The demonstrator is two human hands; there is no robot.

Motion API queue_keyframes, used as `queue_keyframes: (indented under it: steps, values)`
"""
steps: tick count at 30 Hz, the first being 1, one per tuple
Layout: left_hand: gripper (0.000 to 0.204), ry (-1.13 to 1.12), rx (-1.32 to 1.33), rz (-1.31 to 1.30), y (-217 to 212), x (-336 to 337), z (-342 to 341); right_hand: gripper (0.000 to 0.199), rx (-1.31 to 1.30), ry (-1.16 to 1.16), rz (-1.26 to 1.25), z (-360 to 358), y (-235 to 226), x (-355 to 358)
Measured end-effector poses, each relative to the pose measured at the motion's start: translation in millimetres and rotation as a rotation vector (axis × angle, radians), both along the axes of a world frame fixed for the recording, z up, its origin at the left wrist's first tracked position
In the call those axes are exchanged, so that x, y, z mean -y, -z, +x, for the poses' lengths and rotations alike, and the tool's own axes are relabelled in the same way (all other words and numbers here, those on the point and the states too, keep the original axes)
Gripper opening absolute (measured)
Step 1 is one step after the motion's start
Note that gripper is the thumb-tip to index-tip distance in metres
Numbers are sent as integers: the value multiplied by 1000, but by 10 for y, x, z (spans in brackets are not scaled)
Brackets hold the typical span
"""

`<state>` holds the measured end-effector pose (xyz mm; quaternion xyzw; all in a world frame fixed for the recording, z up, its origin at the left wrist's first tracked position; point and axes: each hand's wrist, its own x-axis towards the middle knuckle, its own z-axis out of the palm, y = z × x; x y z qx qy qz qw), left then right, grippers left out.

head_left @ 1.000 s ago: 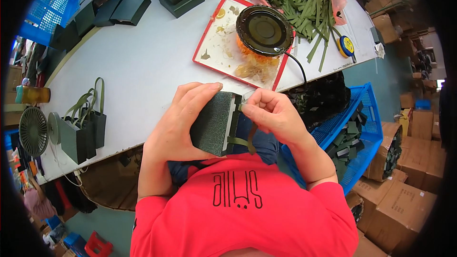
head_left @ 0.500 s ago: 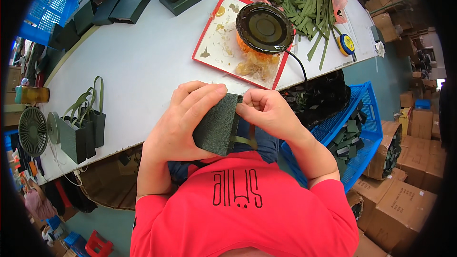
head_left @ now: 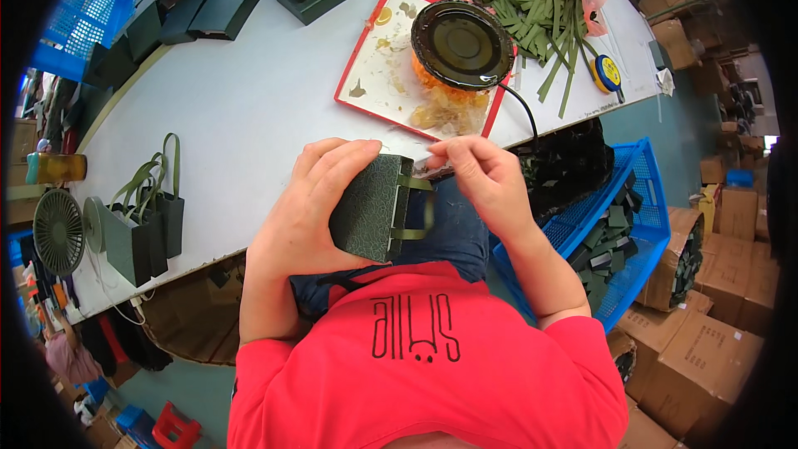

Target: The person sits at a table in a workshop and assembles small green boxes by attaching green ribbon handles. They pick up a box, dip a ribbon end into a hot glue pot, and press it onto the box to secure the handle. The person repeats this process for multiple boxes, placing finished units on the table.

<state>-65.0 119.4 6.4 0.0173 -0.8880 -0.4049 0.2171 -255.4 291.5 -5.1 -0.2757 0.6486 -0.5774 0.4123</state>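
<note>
Near the centre of the view, a green bag (head_left: 362,220) is gripped in the left hand (head_left: 301,204), its strap (head_left: 411,234) looping out at 3 o'clock. The right hand (head_left: 486,173) has just come off to 2 o'clock, fingers curled, cannot tell if pinching anything; judged, the strap's upper end now holds unaided. Versus half a second earlier, when that hand covered the bag's upper corner, both strap ends show; the pot (head_left: 463,43) remains at 1 o'clock.

L hand (head_left: 303,214) grips dk green box (head_left: 364,214) w/ ribbon loop (head_left: 410,234). R hand (head_left: 489,179) just beside, fingers curled. Blk dish (head_left: 461,43) above red-edged tray (head_left: 366,75).
</note>
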Motion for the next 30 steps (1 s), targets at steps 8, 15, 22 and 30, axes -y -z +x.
queue_keyframes:
  steps: [8,15,22,30]
  values:
    - [98,1,-4,-25,-15,-4,-5,15,-110,131,-154,246,90,-19]
    - [97,62,33,-29,-23,-57,-20,17,-71,-177,176,208,5,60]
    - [100,11,50,-40,-28,-40,-26,20,428,-98,35,138,-7,99]
    - [105,-49,-17,-19,48,30,45,17,578,471,-704,-182,40,-121]
